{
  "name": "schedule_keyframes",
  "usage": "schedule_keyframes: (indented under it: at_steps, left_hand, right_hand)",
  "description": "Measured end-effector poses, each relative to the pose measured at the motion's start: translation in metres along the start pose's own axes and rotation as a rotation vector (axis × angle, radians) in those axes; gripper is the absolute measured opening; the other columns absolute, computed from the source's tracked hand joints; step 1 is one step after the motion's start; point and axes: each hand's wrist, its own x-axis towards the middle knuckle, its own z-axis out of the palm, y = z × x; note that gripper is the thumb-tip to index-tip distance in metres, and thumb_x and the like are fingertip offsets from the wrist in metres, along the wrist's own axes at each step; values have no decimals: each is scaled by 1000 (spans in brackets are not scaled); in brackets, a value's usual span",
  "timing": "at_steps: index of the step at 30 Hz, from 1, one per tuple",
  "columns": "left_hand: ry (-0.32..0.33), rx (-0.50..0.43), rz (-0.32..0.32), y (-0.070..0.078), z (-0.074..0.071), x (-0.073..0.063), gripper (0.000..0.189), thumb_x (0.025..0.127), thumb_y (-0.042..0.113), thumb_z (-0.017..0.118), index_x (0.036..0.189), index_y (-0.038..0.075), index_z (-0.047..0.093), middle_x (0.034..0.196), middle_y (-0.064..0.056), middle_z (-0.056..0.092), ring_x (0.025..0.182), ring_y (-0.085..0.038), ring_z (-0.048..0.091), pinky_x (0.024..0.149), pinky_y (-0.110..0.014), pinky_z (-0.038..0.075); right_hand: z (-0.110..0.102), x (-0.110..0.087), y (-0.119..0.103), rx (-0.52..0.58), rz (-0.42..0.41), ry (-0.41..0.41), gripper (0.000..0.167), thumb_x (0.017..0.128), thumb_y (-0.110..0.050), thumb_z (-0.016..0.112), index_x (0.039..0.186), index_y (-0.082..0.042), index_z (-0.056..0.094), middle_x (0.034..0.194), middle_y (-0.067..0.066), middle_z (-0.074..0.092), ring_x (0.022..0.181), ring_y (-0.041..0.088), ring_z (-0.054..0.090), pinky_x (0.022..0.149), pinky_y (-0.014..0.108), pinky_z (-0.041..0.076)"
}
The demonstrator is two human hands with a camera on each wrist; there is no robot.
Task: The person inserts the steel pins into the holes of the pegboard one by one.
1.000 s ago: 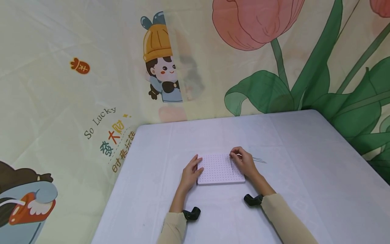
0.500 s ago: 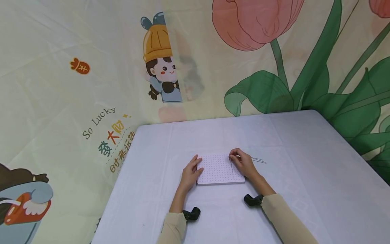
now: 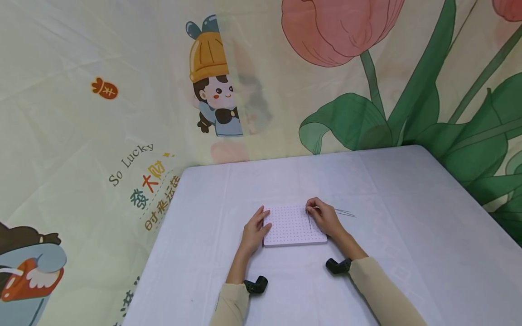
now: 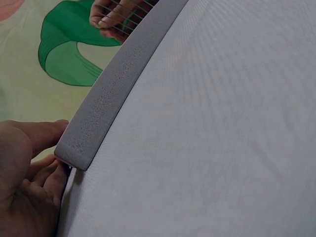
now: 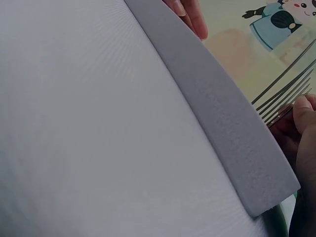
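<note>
A white board with a grid of small holes (image 3: 285, 226) lies flat on the table. My left hand (image 3: 253, 231) holds its left edge; in the left wrist view the thumb and fingers of that hand (image 4: 29, 168) meet the board's near corner (image 4: 106, 103). Over the board's right part, my right hand (image 3: 323, 217) pinches a thin dark metal rod near its top. Several thin rods (image 5: 281, 91) stand up from the board beside the right fingers in the right wrist view. The lower end of the pinched rod is hard to make out among them.
Several loose thin rods (image 3: 345, 213) lie on the table just right of my right hand. A white cloth covers the table (image 3: 367, 181). Behind it hangs a printed curtain (image 3: 265, 68) with tulips and a cartoon figure. Dark cameras (image 3: 257, 285) sit on both wrists.
My right hand has shifted slightly to the left over the board, still pinching at the rods. The left hand keeps its place on the board's edge, and the head view has tilted a little.
</note>
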Motion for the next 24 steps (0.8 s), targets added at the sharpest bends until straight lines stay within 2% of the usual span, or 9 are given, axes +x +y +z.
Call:
schedule_keyframes:
  at_steps: [4,11,17,21,24]
  left_hand:
    - [-3,-2,-1,0,-1,1,43,88,8,60,130,8,52,149,-6,28,133,-20,30,104,-26,32]
    - [-12,-28,12,0,0,-1,43,87,3,60,129,4,52,148,-9,29,133,-21,31,105,-25,32]
    - [-11,-24,33,-1,0,-2,43,87,4,61,129,4,52,148,-8,30,133,-22,31,105,-25,32]
    - [-8,-22,36,-2,0,-1,43,88,4,60,130,4,51,148,-9,29,133,-21,31,105,-25,32]
    - [-9,-28,36,-3,0,0,43,88,4,60,130,4,51,148,-9,29,133,-21,31,105,-25,32]
  right_hand:
    - [1,0,1,-6,12,1,4,91,-4,56,94,-7,56,86,0,60,84,16,60,74,34,55]
    - [1,-5,4,-11,17,21,6,90,-5,58,95,-7,58,87,0,62,86,16,61,74,27,55]
    - [1,-6,8,97,49,30,7,90,-4,56,98,-4,56,91,5,61,87,17,61,75,19,53]
    - [-2,-5,7,212,42,58,10,91,2,52,101,5,54,92,16,61,87,27,61,76,21,54]
    - [-8,-5,4,260,65,113,12,92,3,50,102,8,54,92,21,61,88,31,61,76,21,54]
